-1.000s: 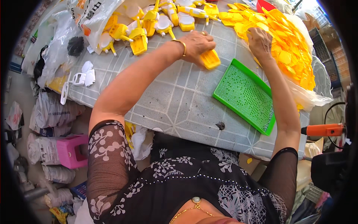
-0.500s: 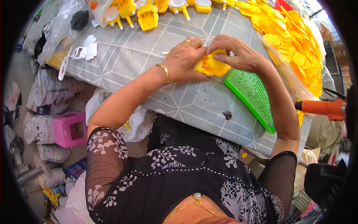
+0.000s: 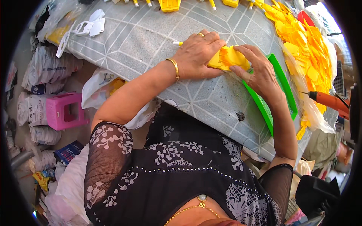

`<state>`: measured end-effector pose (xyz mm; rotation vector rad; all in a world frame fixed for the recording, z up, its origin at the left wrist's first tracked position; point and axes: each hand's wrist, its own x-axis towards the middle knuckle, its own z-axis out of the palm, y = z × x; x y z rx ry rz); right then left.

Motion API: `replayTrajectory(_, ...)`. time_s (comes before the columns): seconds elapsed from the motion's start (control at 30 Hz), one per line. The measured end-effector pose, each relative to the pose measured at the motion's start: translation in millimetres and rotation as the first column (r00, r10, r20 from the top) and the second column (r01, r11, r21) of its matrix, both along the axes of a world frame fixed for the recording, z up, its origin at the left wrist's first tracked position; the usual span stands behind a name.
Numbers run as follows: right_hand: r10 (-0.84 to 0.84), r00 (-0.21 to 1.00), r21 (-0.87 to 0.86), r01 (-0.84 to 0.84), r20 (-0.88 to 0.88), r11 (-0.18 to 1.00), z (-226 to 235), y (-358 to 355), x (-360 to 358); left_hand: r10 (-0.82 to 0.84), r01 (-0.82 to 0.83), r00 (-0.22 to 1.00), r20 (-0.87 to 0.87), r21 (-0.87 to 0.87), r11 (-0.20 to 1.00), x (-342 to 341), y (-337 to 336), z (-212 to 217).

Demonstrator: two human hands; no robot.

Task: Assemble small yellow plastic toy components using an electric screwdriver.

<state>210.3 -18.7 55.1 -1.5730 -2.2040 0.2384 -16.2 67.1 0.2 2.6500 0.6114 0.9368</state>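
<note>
My left hand is closed around the left part of a yellow plastic shell, its back hiding much of the piece. A yellow stem with a white tip sticks out beyond that hand's far side; whether it belongs to the shell cannot be made out. At the shell's right end, my right hand grips with the thumb on the near side and the fingers on the far side. Beneath the right hand and forearm lies a green perforated tray, partly covered by them.
A heap of flat yellow pieces lies at the right on clear plastic. An orange power screwdriver points in from the right edge. Yellow assemblies line the far side. White plastic parts lie far left; a pink stool stands below.
The view has shifted. My right fingers have gone from pinching over the yellow shell to holding its right end. The green tray shows more of its raised rim now.
</note>
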Motion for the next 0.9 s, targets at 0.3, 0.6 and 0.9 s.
replayTrajectory(0.3,0.189,0.982,-0.008,-0.189,-0.008,0.982,10.7,3.6,4.9,-0.027,0.028,0.999,0.023,-0.049,0.998,-3.2,3.6,-2.7)
replayTrajectory(0.6,0.316,0.947,0.048,-0.319,0.055,0.947,4.9,10.2,4.6,-0.082,0.087,0.995,0.053,-0.106,0.991,-6.2,5.4,-3.8)
replayTrajectory(0.9,0.366,0.931,0.12,-0.363,0.0,0.924,-4.6,14.0,13.9,-0.092,0.099,0.993,0.068,-0.111,0.989,-6.8,6.9,-6.7)
